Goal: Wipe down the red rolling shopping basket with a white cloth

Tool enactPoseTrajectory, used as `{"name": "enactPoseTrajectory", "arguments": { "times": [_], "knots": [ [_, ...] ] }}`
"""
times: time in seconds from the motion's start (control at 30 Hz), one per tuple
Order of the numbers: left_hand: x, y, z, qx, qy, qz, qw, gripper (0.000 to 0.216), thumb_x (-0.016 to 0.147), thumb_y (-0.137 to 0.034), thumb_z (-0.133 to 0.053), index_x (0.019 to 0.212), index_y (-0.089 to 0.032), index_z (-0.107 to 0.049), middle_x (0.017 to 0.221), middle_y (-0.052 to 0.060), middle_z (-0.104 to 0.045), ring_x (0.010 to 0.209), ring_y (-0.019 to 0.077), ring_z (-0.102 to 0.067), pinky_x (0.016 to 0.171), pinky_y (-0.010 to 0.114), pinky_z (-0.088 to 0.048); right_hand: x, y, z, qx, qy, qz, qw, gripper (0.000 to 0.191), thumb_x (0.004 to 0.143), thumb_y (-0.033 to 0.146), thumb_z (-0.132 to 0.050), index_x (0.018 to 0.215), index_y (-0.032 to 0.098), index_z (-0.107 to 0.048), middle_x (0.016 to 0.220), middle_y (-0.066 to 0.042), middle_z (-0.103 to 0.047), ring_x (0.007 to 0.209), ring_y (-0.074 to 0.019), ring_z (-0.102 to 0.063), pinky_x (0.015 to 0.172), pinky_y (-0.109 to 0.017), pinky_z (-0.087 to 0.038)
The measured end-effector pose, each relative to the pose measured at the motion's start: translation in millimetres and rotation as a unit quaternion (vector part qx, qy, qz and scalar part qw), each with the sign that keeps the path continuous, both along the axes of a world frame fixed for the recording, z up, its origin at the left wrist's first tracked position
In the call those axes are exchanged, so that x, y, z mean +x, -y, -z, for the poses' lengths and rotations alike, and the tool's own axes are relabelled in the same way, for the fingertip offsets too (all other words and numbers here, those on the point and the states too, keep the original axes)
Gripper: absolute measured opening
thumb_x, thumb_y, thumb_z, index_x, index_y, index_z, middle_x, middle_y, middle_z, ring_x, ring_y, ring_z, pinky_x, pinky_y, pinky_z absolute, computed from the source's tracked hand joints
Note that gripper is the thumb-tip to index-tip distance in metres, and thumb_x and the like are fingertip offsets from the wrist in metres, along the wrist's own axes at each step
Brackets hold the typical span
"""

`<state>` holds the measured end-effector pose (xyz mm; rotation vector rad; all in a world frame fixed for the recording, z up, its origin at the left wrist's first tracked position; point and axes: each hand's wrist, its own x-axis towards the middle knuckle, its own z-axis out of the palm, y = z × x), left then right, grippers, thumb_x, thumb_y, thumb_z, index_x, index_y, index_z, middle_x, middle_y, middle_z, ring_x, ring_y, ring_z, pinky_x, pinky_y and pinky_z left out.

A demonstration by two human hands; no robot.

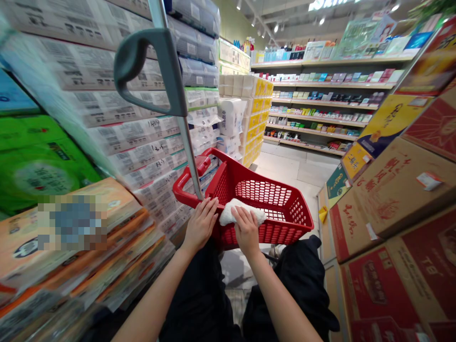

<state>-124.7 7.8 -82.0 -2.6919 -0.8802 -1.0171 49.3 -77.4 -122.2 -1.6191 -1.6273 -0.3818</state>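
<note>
A red plastic shopping basket cart (285, 232) stands in front of my knees, its slotted side toward me. From its left end rises a metal pole with a grey loop handle (174, 76). My left hand (202, 221) rests on the rim near the foot of the pole, fingers laid over the edge. My right hand (245, 228) presses a folded white cloth (228, 213) onto the near rim, its fingers curled over it. The inside of the basket shows only its red slotted walls and floor.
Stacked wrapped packs (131, 135) rise close on the left, above orange packs (117, 256). Cardboard cartons (392, 190) line the right side. Beyond the cart, pale tiled floor (285, 164) leads to shelves (320, 85) of small boxed goods.
</note>
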Motion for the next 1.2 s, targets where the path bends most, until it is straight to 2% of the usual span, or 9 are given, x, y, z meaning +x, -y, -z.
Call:
{"name": "enactPoseTrajectory", "arguments": {
  "times": [0.2,0.3,0.43,0.67,0.77,0.9,1.1,1.2],
  "knots": [
    [1,-1,1.9,0.002,0.003,0.003,1.000,0.056,0.100,-0.025,-0.040,0.153,-0.024,-0.024,0.149,0.005,-0.046,0.141,0.0245,-0.036,0.116,0.045,-0.033,83,53,36.5,0.001,0.030,0.068,0.997,0.051,0.093,0.010,-0.039,0.139,0.028,-0.050,0.137,-0.003,-0.060,0.132,-0.0204,-0.049,0.115,-0.044,-0.027],
    [2,-1,2.8,0.001,0.009,0.003,1.000,0.055,0.100,-0.025,-0.040,0.153,-0.024,-0.025,0.149,0.005,-0.046,0.141,0.0246,-0.036,0.116,0.045,-0.033,98,65,42.0,0.006,0.028,0.095,0.995,0.048,0.093,0.012,-0.040,0.138,0.027,-0.052,0.136,-0.004,-0.060,0.131,-0.0219,-0.050,0.114,-0.046,-0.027],
    [2,0,3.6,-0.002,0.016,0.001,1.000,0.054,0.100,-0.025,-0.040,0.152,-0.024,-0.028,0.149,0.004,-0.047,0.141,0.0243,-0.036,0.116,0.045,-0.033,72,50,31.8,0.013,0.014,0.098,0.995,0.049,0.092,0.011,-0.040,0.137,0.028,-0.052,0.134,-0.003,-0.062,0.129,-0.0220,-0.051,0.114,-0.047,-0.027],
    [3,0,3.1,-0.004,0.021,0.002,1.000,0.053,0.100,-0.025,-0.038,0.152,-0.023,-0.027,0.149,0.005,-0.046,0.142,0.0233,-0.035,0.115,0.044,-0.034,-19,-8,-5.6,-0.009,-0.032,-0.003,0.999,0.053,0.090,0.006,-0.038,0.138,0.025,-0.051,0.140,-0.002,-0.056,0.133,-0.0198,-0.045,0.117,-0.044,-0.021],
    [1,0,2.0,-0.005,0.011,0.006,1.000,0.052,0.100,-0.025,-0.039,0.152,-0.023,-0.029,0.150,0.005,-0.046,0.141,0.0232,-0.035,0.115,0.044,-0.034,-29,-15,-9.2,-0.009,-0.036,-0.015,0.999,0.054,0.090,0.005,-0.038,0.138,0.025,-0.050,0.142,-0.002,-0.055,0.134,-0.0185,-0.044,0.117,-0.043,-0.021],
    [-1,-1,0.7,-0.009,0.003,0.007,1.000,0.052,0.100,-0.024,-0.039,0.151,-0.022,-0.030,0.150,0.005,-0.046,0.141,0.0230,-0.035,0.115,0.043,-0.034,-3,-3,5.2,0.006,-0.007,-0.021,1.000,0.052,0.092,0.007,-0.037,0.140,0.024,-0.050,0.141,-0.004,-0.055,0.135,-0.0185,-0.044,0.117,-0.042,-0.023],
    [-1,-3,1.7,-0.006,0.010,0.011,1.000,0.051,0.100,-0.025,-0.039,0.150,-0.022,-0.032,0.149,0.006,-0.047,0.141,0.0232,-0.037,0.116,0.043,-0.034,73,44,37.8,0.009,0.021,0.035,0.999,0.050,0.095,0.009,-0.037,0.140,0.026,-0.050,0.139,-0.005,-0.057,0.135,-0.0205,-0.046,0.116,-0.045,-0.026],
    [0,-3,3.2,-0.001,0.016,0.014,1.000,0.052,0.100,-0.025,-0.039,0.151,-0.022,-0.031,0.149,0.006,-0.047,0.141,0.0231,-0.038,0.116,0.044,-0.034,98,63,47.8,0.009,0.017,0.060,0.998,0.049,0.095,0.012,-0.038,0.139,0.026,-0.050,0.139,-0.005,-0.057,0.136,-0.0226,-0.045,0.115,-0.049,-0.027]
  ]
}}
